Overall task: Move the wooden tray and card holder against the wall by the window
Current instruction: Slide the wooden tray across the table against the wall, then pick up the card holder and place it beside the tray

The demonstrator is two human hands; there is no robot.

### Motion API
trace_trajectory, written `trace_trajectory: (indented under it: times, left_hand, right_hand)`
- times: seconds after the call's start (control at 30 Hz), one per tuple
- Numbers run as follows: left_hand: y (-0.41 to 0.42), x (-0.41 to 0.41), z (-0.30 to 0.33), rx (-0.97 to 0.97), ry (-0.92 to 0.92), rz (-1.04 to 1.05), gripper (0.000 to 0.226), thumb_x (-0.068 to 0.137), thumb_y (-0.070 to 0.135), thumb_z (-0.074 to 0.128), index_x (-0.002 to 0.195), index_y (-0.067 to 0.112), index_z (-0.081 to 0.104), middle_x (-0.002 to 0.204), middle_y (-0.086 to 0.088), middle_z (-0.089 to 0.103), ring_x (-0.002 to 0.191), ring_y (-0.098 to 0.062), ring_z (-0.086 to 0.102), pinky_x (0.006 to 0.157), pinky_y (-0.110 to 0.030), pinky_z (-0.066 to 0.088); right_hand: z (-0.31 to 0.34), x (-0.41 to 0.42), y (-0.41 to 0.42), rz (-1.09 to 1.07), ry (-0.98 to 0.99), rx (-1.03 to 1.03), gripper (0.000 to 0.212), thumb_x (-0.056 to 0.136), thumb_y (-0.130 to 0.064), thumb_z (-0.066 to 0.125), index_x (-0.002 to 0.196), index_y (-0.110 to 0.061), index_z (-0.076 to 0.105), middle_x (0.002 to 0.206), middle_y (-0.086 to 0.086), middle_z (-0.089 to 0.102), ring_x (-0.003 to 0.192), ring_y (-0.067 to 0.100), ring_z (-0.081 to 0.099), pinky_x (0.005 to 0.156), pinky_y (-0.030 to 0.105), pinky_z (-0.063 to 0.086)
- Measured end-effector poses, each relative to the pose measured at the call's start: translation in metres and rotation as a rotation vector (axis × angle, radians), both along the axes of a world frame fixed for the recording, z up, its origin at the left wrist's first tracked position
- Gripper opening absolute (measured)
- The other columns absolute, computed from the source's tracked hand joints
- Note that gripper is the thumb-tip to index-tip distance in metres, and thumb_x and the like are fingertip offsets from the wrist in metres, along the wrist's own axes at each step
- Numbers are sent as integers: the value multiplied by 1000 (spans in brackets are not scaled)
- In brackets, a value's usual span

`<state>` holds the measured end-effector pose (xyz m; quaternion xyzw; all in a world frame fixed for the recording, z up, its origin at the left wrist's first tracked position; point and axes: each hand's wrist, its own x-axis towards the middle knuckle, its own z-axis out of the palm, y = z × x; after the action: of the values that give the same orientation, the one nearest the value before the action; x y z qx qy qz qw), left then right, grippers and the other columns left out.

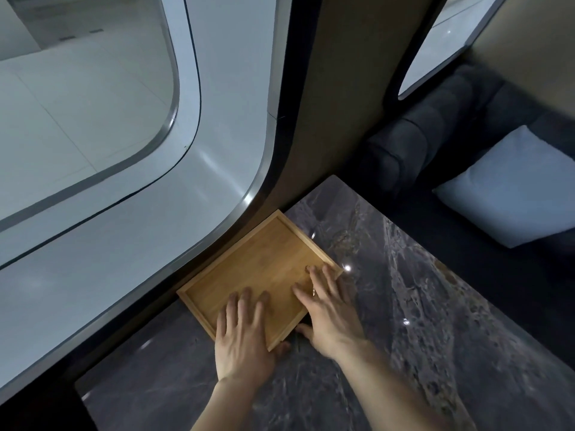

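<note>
- The left hand [242, 334] lies flat and spread on the floor of the wooden tray [255, 269], fingers forward, thumb hooked outside the near rim; it grips nothing, it presses and pushes.
- The right hand [326, 309] is likewise wide and flat, fingers inside the tray near its right corner, thumb on the table just outside the near rim. A ring shows on one finger.
- Palms down with thumbs behind the rim suits sliding rather than lifting: the tray stays on the surface and can be squared up.
- The tray sits at the far left edge of the dark marble table [420, 306], its long side apparently touching the wall below the window [124, 135]. This part of the task looks nearly done.
- The tray is empty, and no card holder can be made out; a small dark shape between the thumbs is too hidden to name.
- Beyond the table's far corner, a dark sofa [435, 135] carries a pale cushion [513, 188].
</note>
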<state>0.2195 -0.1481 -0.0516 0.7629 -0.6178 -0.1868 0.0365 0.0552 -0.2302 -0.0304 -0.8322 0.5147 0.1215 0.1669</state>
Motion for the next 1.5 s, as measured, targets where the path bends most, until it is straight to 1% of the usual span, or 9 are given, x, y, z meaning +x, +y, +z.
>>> trace_trajectory:
  times: [0.07, 0.3, 0.43, 0.63, 0.73, 0.8, 1.2, 1.4, 1.5]
  left_hand:
    - [1, 0, 4, -5, -20, -18, 105, 68, 81, 53, 154, 32, 18, 163, -6, 18, 149, -35, 9, 122, -54, 10]
    - [1, -18, 23, -32, 8, -106, 105, 72, 90, 37, 156, 35, 7, 167, -4, 8, 152, -34, -2, 121, -55, -8]
    - [2, -46, 34, 5, 29, -188, 108, 66, 91, 30, 155, 38, -2, 167, -1, 1, 152, -30, -8, 122, -52, -8]
    - [22, -126, 57, 11, 43, -385, 109, 65, 81, 49, 156, 33, 12, 165, -4, 14, 151, -30, 8, 122, -51, 7]
    - [44, -179, 71, -27, 128, -484, 111, 53, 79, 46, 149, 25, 41, 150, -13, 46, 139, -39, 40, 115, -58, 27]
    - [57, -216, 79, -18, 153, -519, 114, 47, 83, 45, 146, 26, 46, 147, -12, 50, 136, -38, 44, 113, -58, 31]
    - [196, -482, 106, 99, 258, -841, 116, 50, 86, 43, 153, 32, 28, 159, -1, 33, 140, -30, 39, 114, -44, 33]
    - [227, -586, 90, 203, 283, -927, 98, 66, 80, 54, 150, 44, 20, 153, 10, 37, 137, -19, 38, 108, -40, 40]
    - [229, -635, 83, 252, 290, -910, 91, 74, 73, 58, 151, 37, 25, 153, 3, 40, 136, -23, 43, 107, -43, 43]
  right_hand:
    - [4, -4, 10, -50, -23, 14, 88, 92, -55, 65, 161, -39, 12, 173, 8, -11, 156, 32, -21, 127, 61, 6]
    - [24, -54, 50, -223, 16, 26, 103, 77, -94, 24, 160, -42, -9, 171, 7, -22, 155, 32, -25, 124, 63, -11]
    - [38, -101, 86, -395, -44, 35, 109, 70, -100, 24, 157, -46, -15, 170, 2, -26, 154, 30, -26, 124, 58, -13]
    - [50, -193, 162, -663, -4, 55, 114, 68, -98, 38, 154, -50, -19, 169, -1, -27, 153, 29, -29, 125, 58, -9]
    - [54, -248, 220, -818, 11, 62, 116, 70, -94, 46, 158, -44, -12, 173, 4, -15, 157, 31, -16, 126, 55, -7]
    - [51, -283, 260, -917, 3, 53, 117, 71, -92, 48, 158, -44, -12, 172, 2, -16, 157, 29, -15, 127, 52, -5]
    - [65, -516, 474, -1413, -140, 57, 102, 86, -77, 55, 163, -37, 2, 173, 6, -10, 159, 28, 2, 127, 47, 14]
    - [53, -613, 516, -1608, -279, -26, 83, 86, -66, 67, 156, -37, 34, 165, 5, 31, 145, 27, 41, 110, 43, 46]
    - [44, -652, 524, -1712, -326, -76, 71, 87, -59, 70, 149, -33, 47, 155, 4, 47, 135, 27, 54, 106, 42, 50]
